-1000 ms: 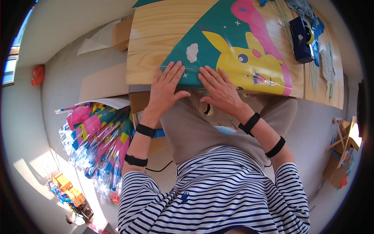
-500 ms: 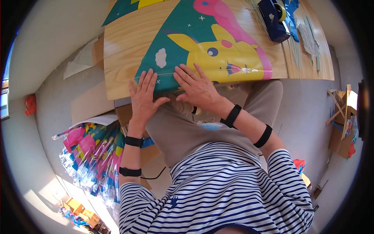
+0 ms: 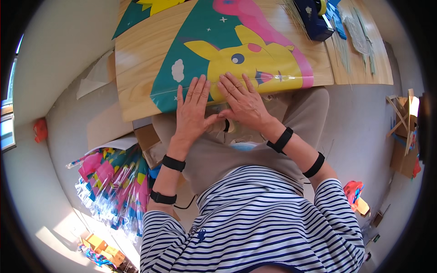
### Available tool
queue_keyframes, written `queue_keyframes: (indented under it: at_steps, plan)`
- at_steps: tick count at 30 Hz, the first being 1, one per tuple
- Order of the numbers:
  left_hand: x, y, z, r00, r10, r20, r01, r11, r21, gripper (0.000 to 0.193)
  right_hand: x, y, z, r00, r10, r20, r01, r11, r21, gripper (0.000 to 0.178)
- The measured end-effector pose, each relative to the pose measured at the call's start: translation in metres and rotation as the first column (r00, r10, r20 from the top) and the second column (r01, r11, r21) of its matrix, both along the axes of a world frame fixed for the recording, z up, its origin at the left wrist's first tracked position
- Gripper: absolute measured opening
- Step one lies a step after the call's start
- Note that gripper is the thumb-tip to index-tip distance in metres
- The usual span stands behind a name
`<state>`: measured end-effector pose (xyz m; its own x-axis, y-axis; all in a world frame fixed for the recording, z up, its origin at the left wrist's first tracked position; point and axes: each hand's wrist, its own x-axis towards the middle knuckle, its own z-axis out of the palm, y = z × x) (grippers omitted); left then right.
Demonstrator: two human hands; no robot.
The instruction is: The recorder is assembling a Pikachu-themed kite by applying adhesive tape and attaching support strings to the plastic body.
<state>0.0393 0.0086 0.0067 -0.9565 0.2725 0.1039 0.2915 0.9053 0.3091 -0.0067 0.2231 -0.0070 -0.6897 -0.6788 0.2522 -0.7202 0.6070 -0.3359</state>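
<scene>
A glossy printed sheet point(image 3: 191, 50), green and pink with a yellow cartoon animal, lies on the wooden table with its near edge along the table's front. A straight crease or seam runs parallel to that edge. My left hand point(image 3: 195, 109) rests flat on the near edge, fingers stretched out over the green and yellow print. Close beside it on the right, my right hand point(image 3: 246, 105) lies flat on the yellow part, fingers extended. The two thumbs point toward each other below the edge. Neither hand grips anything.
A navy tape dispenser point(image 3: 314, 20) with yellow tape stands at the far right, near thin sticks point(image 3: 342, 54) and a clear plastic bag point(image 3: 357, 36). Another printed sheet point(image 3: 132, 20) lies far left. Wrapped colourful sheets point(image 3: 111, 182) hang in a bundle at lower left.
Both hands have slid right along the near edge, the left one farther, so they are now closer together. The whole view has shifted slightly.
</scene>
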Motion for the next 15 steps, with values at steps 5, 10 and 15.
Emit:
queue_keyframes:
  at_steps: [5, 10, 15]
  plan:
    - [0.0, 0.007, -0.01, 1.0, 0.017, 0.021, -0.017, 1.0, 0.012, 0.105, -0.001, 0.009, -0.005, 1.0, -0.014, 0.004, 0.014, 1.0, 0.01, 0.082]
    - [-0.002, 0.009, -0.007, 0.999, 0.008, 0.039, -0.006, 0.999, -0.043, 0.105, -0.004, 0.022, -0.005, 0.999, -0.026, 0.037, 0.025, 0.999, 0.029, 0.084]
    - [-0.001, 0.01, -0.005, 0.999, 0.002, 0.037, -0.001, 0.999, -0.033, 0.105, -0.004, 0.038, -0.001, 0.998, -0.059, -0.008, 0.06, 0.996, 0.072, 0.082]
